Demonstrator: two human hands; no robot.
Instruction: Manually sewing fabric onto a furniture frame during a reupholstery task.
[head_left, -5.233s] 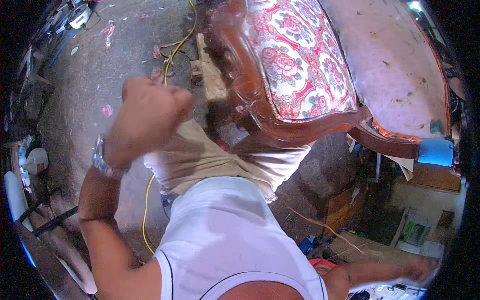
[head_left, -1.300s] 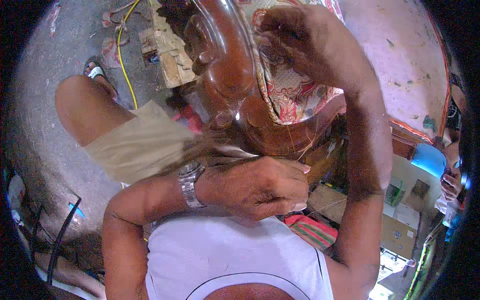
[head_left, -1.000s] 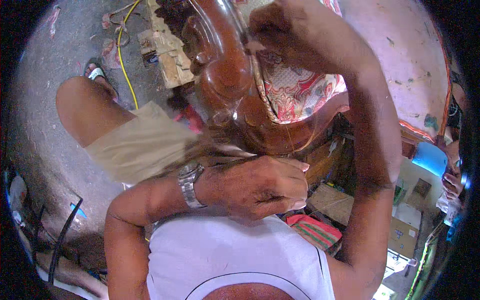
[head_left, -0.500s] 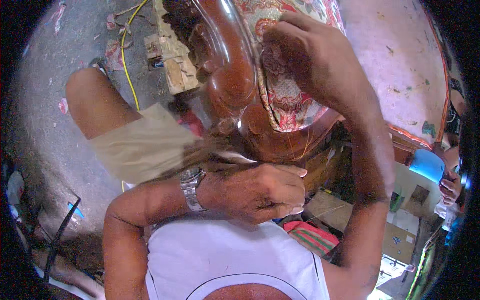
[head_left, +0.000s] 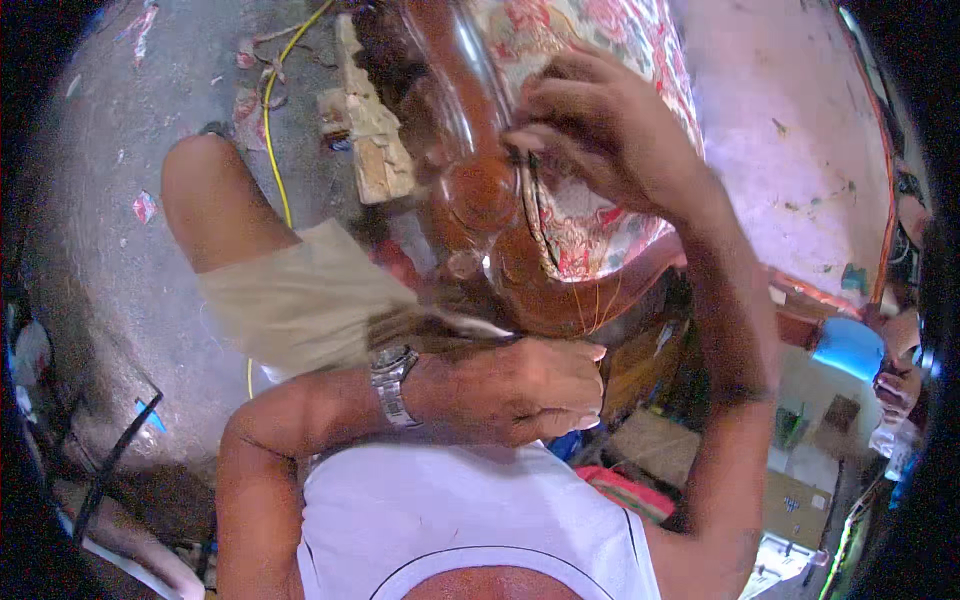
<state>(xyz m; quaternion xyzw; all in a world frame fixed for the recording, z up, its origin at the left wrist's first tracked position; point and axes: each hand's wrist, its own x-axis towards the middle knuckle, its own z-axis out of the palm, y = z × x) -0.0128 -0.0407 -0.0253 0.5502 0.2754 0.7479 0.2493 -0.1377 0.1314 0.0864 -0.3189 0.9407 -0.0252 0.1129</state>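
Observation:
My right hand (head_left: 612, 130), fingers curled, pinches at the braided edge trim (head_left: 540, 215) where floral upholstery (head_left: 610, 25) meets a glossy carved wooden frame (head_left: 480, 190); what lies between the fingertips is hard to make out. My left hand (head_left: 520, 390), wearing a steel watch (head_left: 393, 385), is closed in front of my white top, just below the frame; its fingertips and anything they hold are hidden. Thin loose strands (head_left: 600, 310) hang over the wood near it.
Wood offcuts (head_left: 375, 150) and a yellow cord (head_left: 275, 170) lie on the floor at left. A pink panel (head_left: 790, 130) stands at right. Another person's hand (head_left: 895, 390) is near a blue padded piece (head_left: 848, 348). Black metal bars (head_left: 130, 450) are at lower left.
Over five seconds both hands came in to the chair. In the last second my right hand shifts slightly along the trim with curled fingers; my left hand stays closed, as the view shifts slightly.

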